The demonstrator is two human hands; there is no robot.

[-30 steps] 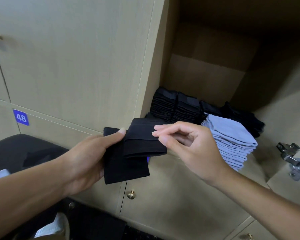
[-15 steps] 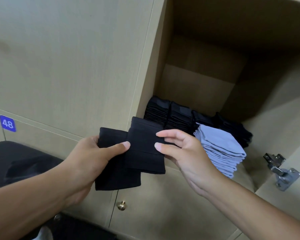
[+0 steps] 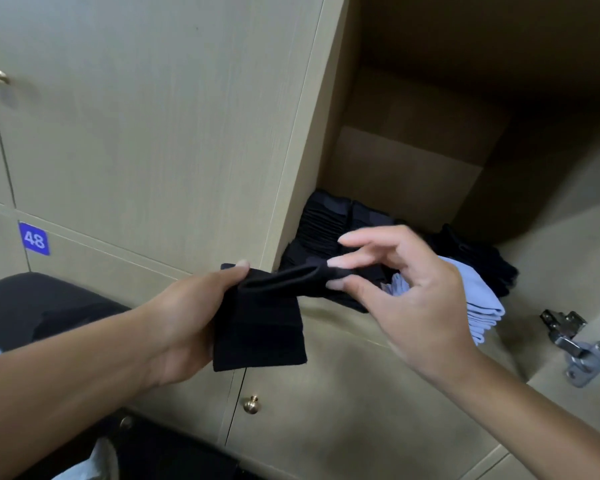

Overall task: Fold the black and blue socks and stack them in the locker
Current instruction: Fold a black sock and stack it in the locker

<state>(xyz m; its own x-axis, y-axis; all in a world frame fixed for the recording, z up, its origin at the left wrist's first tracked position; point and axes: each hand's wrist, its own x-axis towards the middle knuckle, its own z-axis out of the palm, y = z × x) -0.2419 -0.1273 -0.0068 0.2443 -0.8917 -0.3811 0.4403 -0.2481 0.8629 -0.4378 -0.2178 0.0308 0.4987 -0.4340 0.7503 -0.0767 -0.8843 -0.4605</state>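
The locker (image 3: 413,161) is standing open at one o'clock, holding black stacks (image 3: 329,226) and a blue stack (image 3: 478,299). At centre, the left hand (image 3: 184,320) is gripping the black sock (image 3: 260,327); the right hand (image 3: 406,289) is pinching its flap.

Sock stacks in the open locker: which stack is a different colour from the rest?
The light blue sock stack at the front right of the locker. The other stacks, the black sock stacks behind and to its left, are all black.
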